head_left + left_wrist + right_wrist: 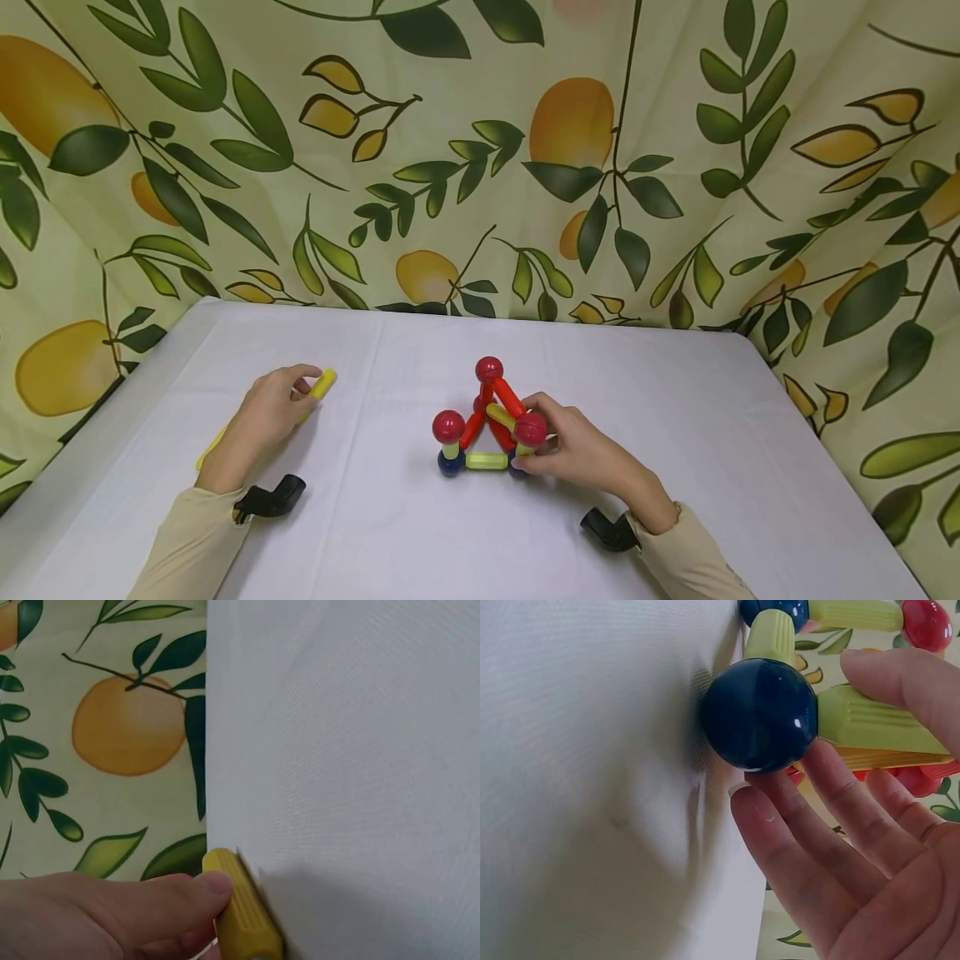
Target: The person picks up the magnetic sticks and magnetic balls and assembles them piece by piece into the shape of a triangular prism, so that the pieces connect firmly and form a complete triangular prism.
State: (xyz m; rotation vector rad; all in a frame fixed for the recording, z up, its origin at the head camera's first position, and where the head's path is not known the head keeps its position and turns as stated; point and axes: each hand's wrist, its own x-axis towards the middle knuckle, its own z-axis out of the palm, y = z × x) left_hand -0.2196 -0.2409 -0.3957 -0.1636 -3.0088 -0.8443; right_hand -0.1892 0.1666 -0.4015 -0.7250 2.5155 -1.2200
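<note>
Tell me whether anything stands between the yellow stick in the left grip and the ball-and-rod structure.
Nothing visible does: in the head view, only bare white tabletop lies between the yellow stick and the structure. The right grip holds the structure's right side.
</note>
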